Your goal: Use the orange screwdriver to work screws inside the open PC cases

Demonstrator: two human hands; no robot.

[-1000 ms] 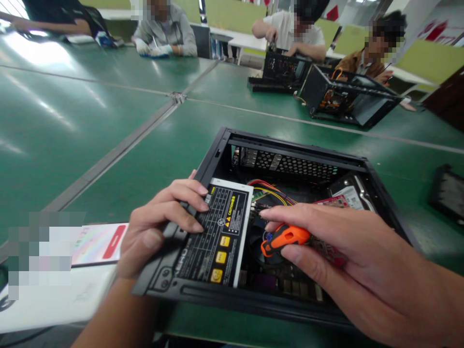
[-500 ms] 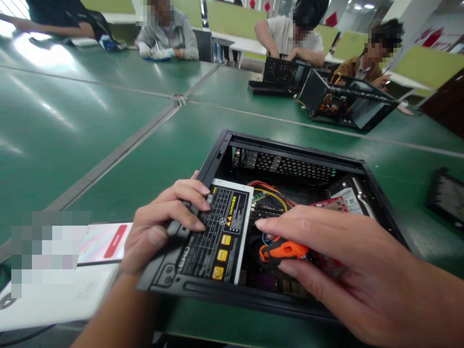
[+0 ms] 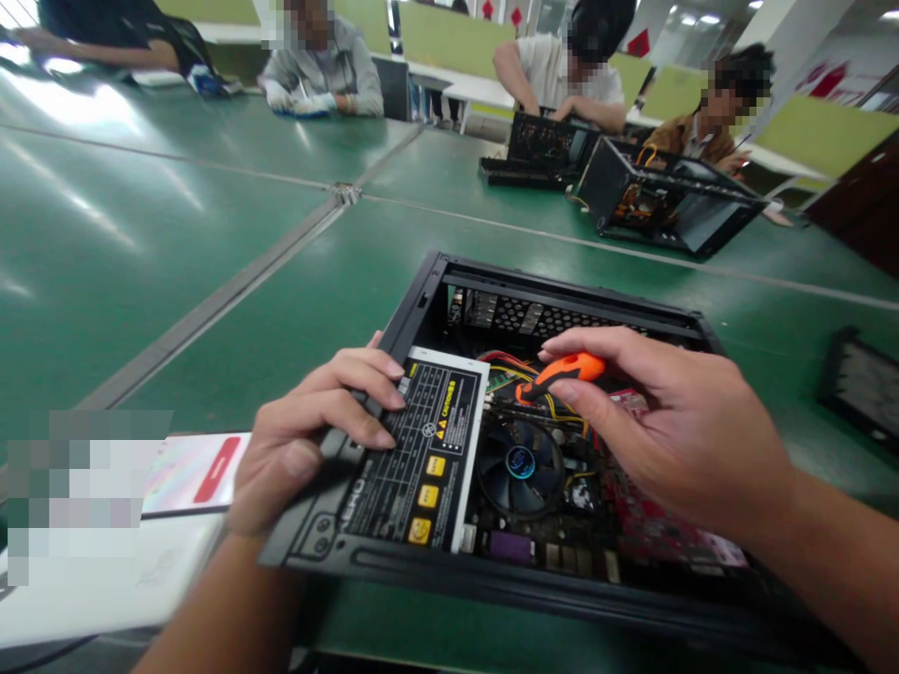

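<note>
An opened black computer case (image 3: pixel 421 569) lies on the bench in front of me. My left hand (image 3: pixel 309 421) grips its left edge, with fingertips reaching onto the labelled top of the power supply (image 3: pixel 404 468). In my right hand (image 3: pixel 688 421) is an orange-and-black screwdriver (image 3: pixel 570 373), pinched by its handle above the inside of the case. The handle tilts down to the left, and its tip is hard to make out near the coloured wires. Below it shows a CPU fan (image 3: pixel 520 465) with a blue centre. A red circuit card (image 3: pixel 667 520) lies right of the fan, partly behind my hand.
A phone (image 3: pixel 200 473) lies beside white papers (image 3: pixel 161 571) to my left. Black panels (image 3: pixel 861 388) sit at the right edge. Across the green bench (image 3: pixel 211 253), several people work, with two more opened cases (image 3: pixel 674 201) standing near them.
My right hand has moved the screwdriver away from me, from over the fan to over the wires, uncovering the fan and red card. My left hand has stayed put.
</note>
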